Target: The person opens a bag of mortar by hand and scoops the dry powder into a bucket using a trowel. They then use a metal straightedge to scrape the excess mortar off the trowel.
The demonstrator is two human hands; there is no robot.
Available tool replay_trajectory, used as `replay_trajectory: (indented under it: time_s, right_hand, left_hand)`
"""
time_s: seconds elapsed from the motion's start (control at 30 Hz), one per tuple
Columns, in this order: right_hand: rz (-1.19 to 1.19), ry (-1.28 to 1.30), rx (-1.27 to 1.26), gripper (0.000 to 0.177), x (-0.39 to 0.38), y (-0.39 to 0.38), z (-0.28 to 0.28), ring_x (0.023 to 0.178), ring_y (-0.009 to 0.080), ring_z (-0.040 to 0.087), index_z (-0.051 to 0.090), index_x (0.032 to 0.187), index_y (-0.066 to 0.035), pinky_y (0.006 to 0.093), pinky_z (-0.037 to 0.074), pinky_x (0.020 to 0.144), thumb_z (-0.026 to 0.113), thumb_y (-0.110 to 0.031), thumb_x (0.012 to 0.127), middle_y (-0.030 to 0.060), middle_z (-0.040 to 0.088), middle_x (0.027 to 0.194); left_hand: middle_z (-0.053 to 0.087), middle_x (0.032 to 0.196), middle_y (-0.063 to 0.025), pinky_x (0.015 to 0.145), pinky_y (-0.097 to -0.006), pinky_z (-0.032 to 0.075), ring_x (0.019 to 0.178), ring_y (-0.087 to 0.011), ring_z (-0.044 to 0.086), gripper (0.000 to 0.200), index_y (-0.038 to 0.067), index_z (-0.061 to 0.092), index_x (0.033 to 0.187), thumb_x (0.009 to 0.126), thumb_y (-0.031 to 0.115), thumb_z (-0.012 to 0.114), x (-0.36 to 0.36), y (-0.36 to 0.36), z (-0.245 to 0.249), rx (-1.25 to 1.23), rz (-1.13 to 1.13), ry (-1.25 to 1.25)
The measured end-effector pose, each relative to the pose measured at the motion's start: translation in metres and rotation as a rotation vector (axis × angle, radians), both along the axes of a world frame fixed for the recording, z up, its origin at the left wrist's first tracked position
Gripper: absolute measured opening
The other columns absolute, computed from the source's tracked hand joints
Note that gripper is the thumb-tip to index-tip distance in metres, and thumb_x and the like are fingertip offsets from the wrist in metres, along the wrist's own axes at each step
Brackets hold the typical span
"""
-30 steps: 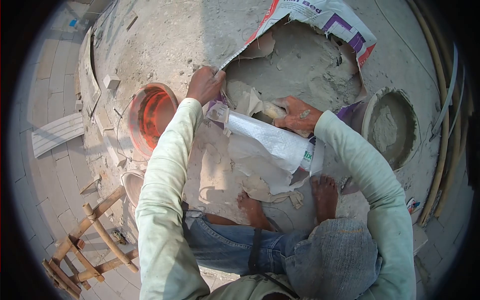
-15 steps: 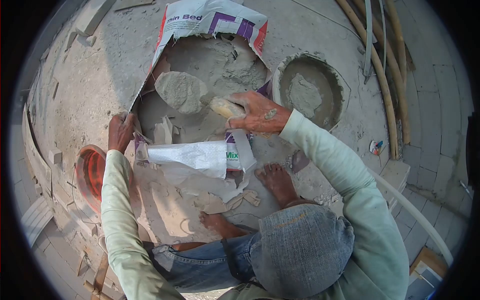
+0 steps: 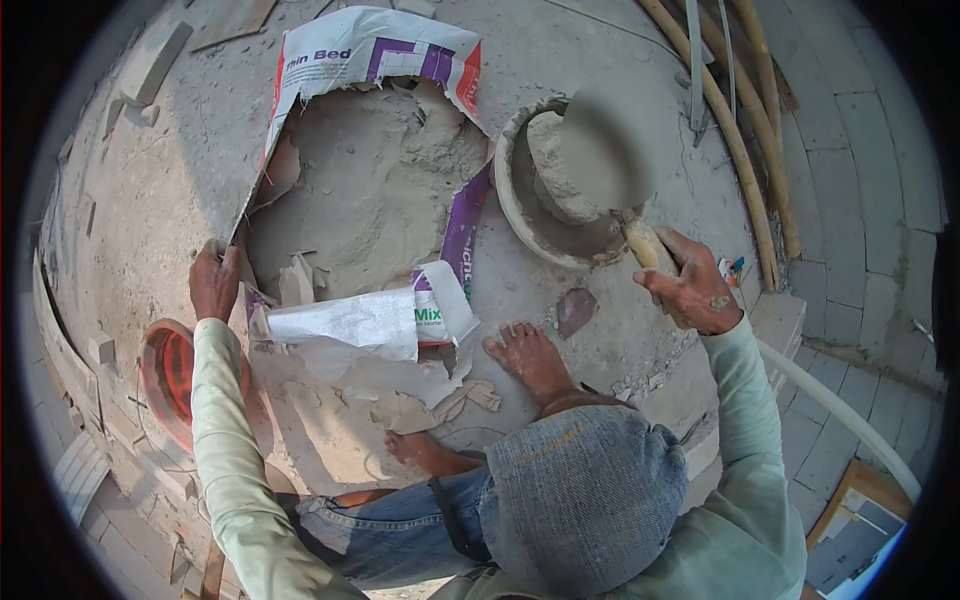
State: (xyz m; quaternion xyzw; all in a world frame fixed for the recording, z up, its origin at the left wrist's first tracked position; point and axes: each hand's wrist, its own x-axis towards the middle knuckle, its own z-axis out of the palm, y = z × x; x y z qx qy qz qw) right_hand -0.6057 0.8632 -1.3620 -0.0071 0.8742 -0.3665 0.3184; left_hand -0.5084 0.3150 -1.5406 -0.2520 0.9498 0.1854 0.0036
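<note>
My right hand (image 3: 690, 285) is closed around the pale handle of a trowel (image 3: 606, 145). The trowel's blade is tipped on edge over a round bucket (image 3: 507, 196), with grey powder (image 3: 555, 180) sliding off beside it. Wet grey mix shows low inside the bucket. My left hand (image 3: 215, 280) pinches the left edge of a torn-open mortar bag (image 3: 300, 75). Dry grey powder (image 3: 370, 175) fills the bag, and its white front flap is folded down toward my feet.
An orange-red bowl (image 3: 165, 385) stands left, below my left hand. Bamboo poles (image 3: 745, 150) and metal bars lie at the right. A pale hose (image 3: 840, 410) curves past my right arm. Paper scraps (image 3: 440, 405) and a stone piece (image 3: 576, 311) lie near my feet.
My right hand has carried the loaded trowel from the bag rightward to the bucket and tilted it, tipping powder out. My left hand still holds the bag's edge. The whole view has shifted slightly.
</note>
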Motion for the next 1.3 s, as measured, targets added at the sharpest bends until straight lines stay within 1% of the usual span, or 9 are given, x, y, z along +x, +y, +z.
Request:
replay_trajectory:
  time_s: [0.07, 0.13, 0.23, 0.47, 0.77, 0.97, 1.03, 1.2, 1.3]
  right_hand:
    - [-0.033, 0.071, 0.089, 0.050, 0.003, 0.018, -0.008, 0.061, 0.0198, 0.059, 0.054, 0.120, 0.003, 0.0320, 0.048, 0.058, 0.070, -0.014, 0.075, 0.0096, 0.065, 0.079]
    - [0.301, 0.572, 0.334, 0.049, 0.006, 0.038, -0.028, 0.066, 0.0289, 0.064, 0.054, 0.119, 0.001, 0.0364, 0.050, 0.059, 0.070, -0.012, 0.075, 0.0140, 0.064, 0.085]
    - [0.373, 0.733, 0.671, 0.055, 0.019, 0.034, -0.039, 0.072, 0.0345, 0.061, 0.050, 0.124, -0.002, 0.0393, 0.049, 0.058, 0.070, -0.012, 0.073, 0.0166, 0.058, 0.087]
    - [0.320, 0.809, 0.868, 0.063, 0.029, 0.027, -0.032, 0.077, 0.0306, 0.062, 0.047, 0.130, -0.007, 0.0411, 0.052, 0.058, 0.072, -0.013, 0.072, 0.0109, 0.052, 0.091]
    - [0.272, 0.853, 0.724, 0.066, 0.024, 0.028, -0.028, 0.076, 0.0327, 0.061, 0.045, 0.133, -0.006, 0.0429, 0.051, 0.059, 0.072, -0.010, 0.072, 0.0136, 0.052, 0.090]
    - [0.195, 0.948, 0.478, 0.054, 0.004, 0.017, -0.019, 0.084, 0.0378, 0.064, 0.050, 0.125, 0.002, 0.0411, 0.052, 0.070, 0.070, -0.009, 0.076, 0.0201, 0.061, 0.100]
    - [0.126, 0.822, 0.323, 0.048, -0.003, 0.005, -0.012, 0.091, 0.0391, 0.064, 0.050, 0.122, 0.007, 0.0394, 0.052, 0.076, 0.068, -0.008, 0.079, 0.0249, 0.062, 0.104]
    - [0.230, 0.630, 0.110, 0.045, -0.016, -0.053, -0.004, 0.096, 0.0405, 0.063, 0.050, 0.120, 0.009, 0.0405, 0.051, 0.080, 0.066, -0.005, 0.080, 0.0283, 0.061, 0.106]
    - [0.489, 0.772, 0.094, 0.047, -0.019, -0.083, -0.031, 0.093, 0.0422, 0.062, 0.050, 0.120, 0.008, 0.0436, 0.050, 0.080, 0.067, -0.007, 0.078, 0.0257, 0.061, 0.105]
  left_hand:
    - [0.063, 0.077, -0.0244, 0.070, -0.0458, 0.048, 0.075, -0.0408, 0.063, 0.025, 0.003, 0.062, 0.091, 0.084, 0.026, 0.055, -0.002, 0.004, 0.001, -0.057, 0.024, 0.029]
    - [0.064, 0.079, -0.0245, 0.071, -0.0467, 0.048, 0.078, -0.0413, 0.063, 0.024, 0.004, 0.062, 0.093, 0.084, 0.025, 0.056, -0.003, 0.012, 0.005, -0.093, 0.032, 0.052]
    - [0.064, 0.083, -0.0245, 0.074, -0.0477, 0.048, 0.082, -0.0416, 0.063, 0.022, 0.004, 0.063, 0.096, 0.083, 0.022, 0.058, -0.007, 0.017, 0.010, -0.140, 0.032, 0.047]
    - [0.064, 0.085, -0.0248, 0.075, -0.0482, 0.047, 0.083, -0.0420, 0.062, 0.019, 0.000, 0.063, 0.095, 0.081, 0.013, 0.058, -0.008, -0.001, -0.009, -0.107, -0.058, 0.063]
    - [0.064, 0.085, -0.0255, 0.074, -0.0478, 0.047, 0.082, -0.0414, 0.063, 0.025, -0.001, 0.061, 0.103, 0.079, 0.008, 0.058, -0.008, 0.000, -0.008, -0.057, -0.072, 0.138]
    - [0.064, 0.083, -0.0244, 0.074, -0.0467, 0.047, 0.080, -0.0397, 0.063, 0.026, 0.000, 0.061, 0.104, 0.079, 0.009, 0.059, -0.007, -0.001, -0.005, -0.049, -0.048, 0.093]
    - [0.065, 0.083, -0.0239, 0.074, -0.0467, 0.047, 0.080, -0.0399, 0.063, 0.027, 0.000, 0.060, 0.105, 0.079, 0.010, 0.060, -0.006, -0.001, -0.007, -0.076, -0.061, 0.102]
    - [0.064, 0.087, -0.0231, 0.079, -0.0480, 0.046, 0.084, -0.0412, 0.061, 0.032, 0.001, 0.059, 0.108, 0.079, 0.013, 0.062, -0.005, 0.002, -0.006, -0.150, -0.053, 0.126]
    - [0.064, 0.091, -0.0244, 0.080, -0.0485, 0.047, 0.089, -0.0408, 0.061, 0.028, 0.000, 0.060, 0.104, 0.078, 0.013, 0.062, -0.008, 0.008, -0.002, -0.144, -0.051, 0.137]
